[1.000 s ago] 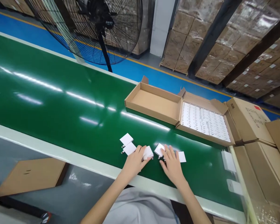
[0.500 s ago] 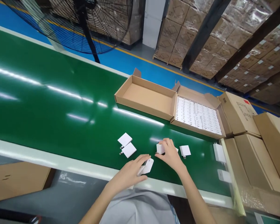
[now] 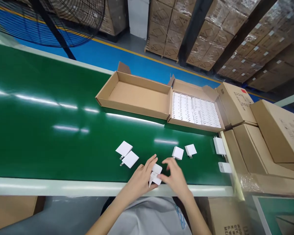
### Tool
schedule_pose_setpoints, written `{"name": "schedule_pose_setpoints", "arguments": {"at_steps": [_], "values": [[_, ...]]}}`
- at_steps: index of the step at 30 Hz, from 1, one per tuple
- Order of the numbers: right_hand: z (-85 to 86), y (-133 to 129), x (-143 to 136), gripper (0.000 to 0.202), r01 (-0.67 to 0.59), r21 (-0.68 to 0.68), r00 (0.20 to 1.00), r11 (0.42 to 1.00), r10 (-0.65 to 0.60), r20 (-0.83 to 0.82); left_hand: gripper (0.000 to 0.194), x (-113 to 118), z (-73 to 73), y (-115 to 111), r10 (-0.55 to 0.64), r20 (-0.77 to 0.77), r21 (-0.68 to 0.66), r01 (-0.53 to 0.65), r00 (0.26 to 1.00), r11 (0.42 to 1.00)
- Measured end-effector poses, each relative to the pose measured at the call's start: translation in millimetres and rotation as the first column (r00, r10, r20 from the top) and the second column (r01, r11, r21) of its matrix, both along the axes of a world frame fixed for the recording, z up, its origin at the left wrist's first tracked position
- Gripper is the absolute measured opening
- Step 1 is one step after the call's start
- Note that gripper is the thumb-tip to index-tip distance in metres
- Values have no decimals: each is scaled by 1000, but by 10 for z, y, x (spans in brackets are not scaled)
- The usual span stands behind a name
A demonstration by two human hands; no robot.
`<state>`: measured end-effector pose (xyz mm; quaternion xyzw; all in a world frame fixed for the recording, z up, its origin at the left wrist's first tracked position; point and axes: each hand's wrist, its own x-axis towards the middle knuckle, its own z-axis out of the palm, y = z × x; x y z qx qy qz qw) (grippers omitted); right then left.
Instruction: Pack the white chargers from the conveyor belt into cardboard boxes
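Note:
My left hand (image 3: 145, 173) is closed around white plug chargers; two square faces show, an upper charger (image 3: 157, 168) and a lower charger (image 3: 156, 179) side by side. How many it holds in all is hidden by the fingers. My right hand (image 3: 173, 174) is just to the right, thumb tip against the lower charger and forefinger curved apart from it. Left of the hands lie two chargers, a rear one (image 3: 124, 148) and a front one (image 3: 130, 159), prongs showing. Beyond my right hand are another charger (image 3: 178, 152) and one further right (image 3: 190, 150).
On the green belt (image 3: 51, 153) stands an open carton (image 3: 134, 109) with nothing in it, beside a carton (image 3: 193, 125) packed with white chargers. Two chargers (image 3: 219, 146) sit at the belt's right end. Stacked boxes (image 3: 242, 140) border the right; a fan (image 3: 63, 23) stands behind.
My right hand has brought the charger it held over to those in my left hand and loosened its fingers. The view has shifted, so the cartons appear further left.

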<state>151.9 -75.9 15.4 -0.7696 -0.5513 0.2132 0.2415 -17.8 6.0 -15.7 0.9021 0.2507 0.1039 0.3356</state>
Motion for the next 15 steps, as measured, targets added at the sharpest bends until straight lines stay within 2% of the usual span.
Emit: {"name": "schedule_pose_setpoints", "arguments": {"at_steps": [3, 5, 7, 9, 11, 12, 13, 15], "values": [[47, -29, 485, 46, -19, 45, 968, 999, 7, 251, 62, 79, 73, 100, -157, -51, -99, 151, 986, 984], [12, -32, 715, 48, -44, -1, 957, 999, 42, 288, 58, 169, 99, 92, -192, -77, -100, 184, 978, 978], [-30, -41, 790, 46, -85, -21, 977, 996, 88, 193, 70, 262, 94, 30, -192, -61, -59, 188, 980, 980], [-41, -63, 742, 41, -159, -32, 987, 987, 159, -2, 85, 334, 69, -45, -172, -30, -20, 171, 985, 985], [-18, -101, 686, 35, -249, -41, 950, 968, 236, -205, 93, 387, 44, -91, -171, -19, -18, 171, 985, 985], [0, -129, 696, 33, -265, -32, 934, 964, 248, -256, 95, 413, 36, -98, -180, -16, -33, 180, 983, 983], [17, -165, 748, 34, -248, -11, 937, 969, 237, -256, 96, 444, 32, -96, -197, -12, -54, 196, 980, 979], [36, -266, 981, 43, -131, 53, 982, 990, 137, -129, 96, 531, 30, -80, -237, -2, -97, 236, 972, 967]]}}
